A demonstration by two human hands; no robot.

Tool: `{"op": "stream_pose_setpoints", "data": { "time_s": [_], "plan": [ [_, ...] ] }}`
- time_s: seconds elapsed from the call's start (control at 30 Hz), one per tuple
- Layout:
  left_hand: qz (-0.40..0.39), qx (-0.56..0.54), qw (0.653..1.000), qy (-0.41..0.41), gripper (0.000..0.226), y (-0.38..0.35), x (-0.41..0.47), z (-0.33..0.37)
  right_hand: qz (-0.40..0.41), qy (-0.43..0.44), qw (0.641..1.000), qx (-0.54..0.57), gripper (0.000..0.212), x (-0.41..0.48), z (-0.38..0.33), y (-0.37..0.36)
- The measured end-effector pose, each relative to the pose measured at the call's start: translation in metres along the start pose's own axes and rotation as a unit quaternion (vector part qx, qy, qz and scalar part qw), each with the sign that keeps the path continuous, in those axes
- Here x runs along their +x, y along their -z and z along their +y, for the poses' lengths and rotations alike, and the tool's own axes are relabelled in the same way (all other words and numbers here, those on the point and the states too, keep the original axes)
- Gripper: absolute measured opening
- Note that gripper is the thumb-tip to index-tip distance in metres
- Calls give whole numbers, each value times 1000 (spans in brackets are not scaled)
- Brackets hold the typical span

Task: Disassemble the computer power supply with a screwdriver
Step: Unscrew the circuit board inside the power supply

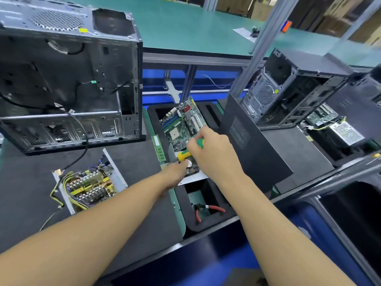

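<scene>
Above the black foam tray, right hand fingers clench a green-yellow screwdriver; the left hand grasp is unclear. A black metal panel crowds the tray's right; open counter lies to its left.

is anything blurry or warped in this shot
Head view: wide-angle lens bows the frame post and computer case; far right edge smears; right hand on the screwdriver slightly soft; opened power supply sharp; light even, no harsh glare.
</scene>
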State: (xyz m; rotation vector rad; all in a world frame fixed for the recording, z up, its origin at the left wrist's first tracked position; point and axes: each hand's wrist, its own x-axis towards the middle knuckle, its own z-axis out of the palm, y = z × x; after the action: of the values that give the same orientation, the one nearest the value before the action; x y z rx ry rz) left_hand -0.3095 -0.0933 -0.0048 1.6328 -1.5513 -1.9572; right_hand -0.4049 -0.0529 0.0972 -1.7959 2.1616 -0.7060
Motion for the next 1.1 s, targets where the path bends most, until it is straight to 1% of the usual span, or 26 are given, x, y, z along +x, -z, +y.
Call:
{"op": "stream_pose_setpoints", "data": {
  "time_s": [0.03, 0.07, 0.13, 0.2, 0.3, 0.33, 0.37, 0.43, 0.5, 0.57, 0.6, 0.63, 0.73, 0.77, 0.83, 0.93, 1.0, 1.03, 1.1],
  "plan": [
    [42, 92, 994, -52, 31, 17, -3, -4, 0, 2, 1000, 8, 19, 2, -4, -2],
    [76, 192, 974, -94, 24, 36, -8, -10, -1, 5, 1000, 14, 19, 3, -9, -5],
    [107, 362, 915, -141, 24, 79, -17, -26, -2, 18, 999, 30, 19, 5, -21, -10],
    [88, 473, 862, -158, 25, 123, -29, -47, -1, 35, 998, 45, 21, 8, -35, -17],
    [58, 607, 771, -184, 31, 175, -45, -86, -15, 61, 997, 39, 25, 11, -58, -31],
    [55, 624, 757, -185, 37, 187, -51, -98, -21, 70, 997, 31, 24, 10, -66, -37],
    [58, 621, 760, -184, 45, 197, -56, -109, -29, 79, 996, 24, 23, 9, -73, -43],
    [48, 605, 778, -163, 57, 208, -69, -128, -52, 93, 994, 16, 23, 7, -86, -54],
    [0, 619, 776, -122, 59, 212, -80, -143, -73, 107, 991, -8, 23, 2, -97, -64],
    [-20, 626, 775, -92, 61, 211, -87, -156, -85, 121, 988, -34, 23, -2, -106, -71],
    [-16, 634, 768, -85, 62, 210, -88, -161, -90, 124, 987, -43, 24, -4, -110, -75],
    [-1, 650, 755, -92, 61, 208, -88, -164, -96, 129, 986, -50, 24, -6, -113, -78],
    [59, 714, 687, -122, 56, 199, -84, -170, -133, 160, 976, -66, 22, -17, -119, -90],
    [75, 725, 674, -120, 57, 195, -82, -171, -147, 170, 972, -71, 21, -21, -120, -94],
    [116, 721, 673, -115, 52, 189, -78, -169, -166, 184, 966, -79, 19, -30, -120, -100],
    [138, 733, 655, -121, 30, 183, -73, -163, -193, 198, 957, -84, 18, -42, -116, -107],
    [150, 730, 658, -113, 23, 179, -68, -161, -207, 205, 953, -85, 17, -48, -112, -111],
    [163, 720, 667, -105, 21, 178, -65, -160, -210, 207, 952, -85, 17, -49, -110, -114],
    [187, 673, 712, -73, 18, 173, -59, -158, -218, 201, 952, -82, 17, -54, -106, -119]
  ]
}}
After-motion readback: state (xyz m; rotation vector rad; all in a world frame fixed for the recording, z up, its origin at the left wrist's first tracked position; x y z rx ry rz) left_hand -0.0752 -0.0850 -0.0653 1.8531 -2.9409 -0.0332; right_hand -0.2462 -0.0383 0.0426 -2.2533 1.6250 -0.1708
